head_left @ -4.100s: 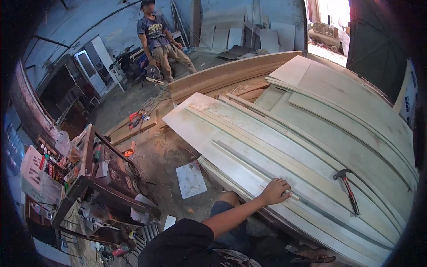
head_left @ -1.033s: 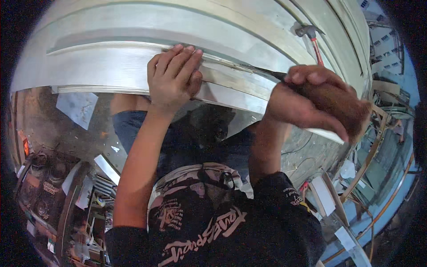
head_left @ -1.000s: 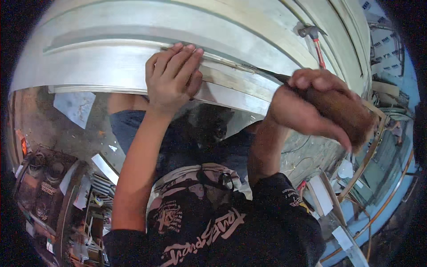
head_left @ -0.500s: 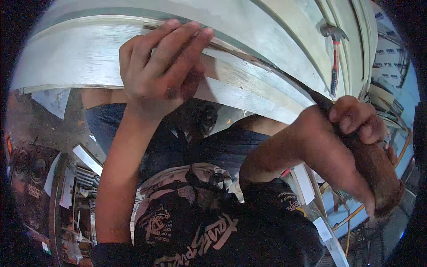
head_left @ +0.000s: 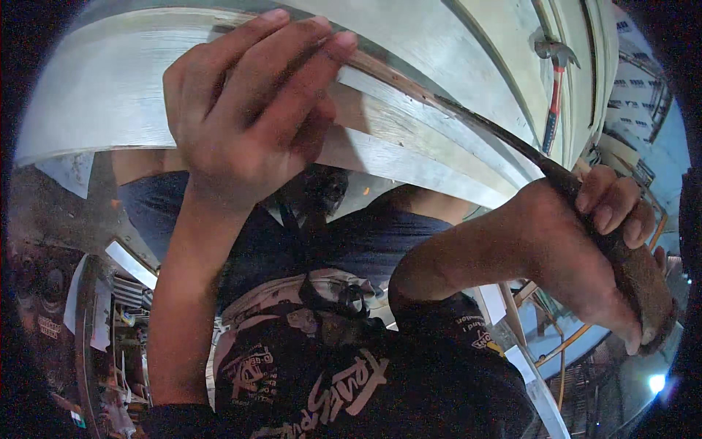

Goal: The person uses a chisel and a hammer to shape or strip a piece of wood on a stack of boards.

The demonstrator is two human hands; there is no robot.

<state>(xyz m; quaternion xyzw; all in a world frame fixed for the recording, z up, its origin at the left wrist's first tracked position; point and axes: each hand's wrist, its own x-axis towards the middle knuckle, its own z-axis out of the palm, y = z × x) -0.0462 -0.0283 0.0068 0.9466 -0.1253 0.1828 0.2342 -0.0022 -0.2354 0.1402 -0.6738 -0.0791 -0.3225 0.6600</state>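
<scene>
A long white board (head_left: 110,88) lies across in front of me, over my thighs. My left hand (head_left: 248,102) grips its upper part, fingers reaching over the far edge and thumb tucked beneath them. Along that edge runs a bare brown wooden strip (head_left: 395,79). My right hand (head_left: 585,241) is wrapped around the thick brown wooden handle of a narrow, dark-bladed hand tool (head_left: 504,135). The blade slants up and left from the handle, its far end at the brown strip. The exact kind of tool cannot be made out.
A claw hammer (head_left: 555,95) with a red and dark grip lies on the large pale panels (head_left: 468,66) beyond the board. White strips (head_left: 537,388) and wooden pieces lie at lower right. Dark equipment (head_left: 44,293) and a bright strip (head_left: 131,263) are at left.
My right hand and the tool have shifted a little right and down. My left hand appears slightly further left and up, still on the board. The view has tilted slightly.
</scene>
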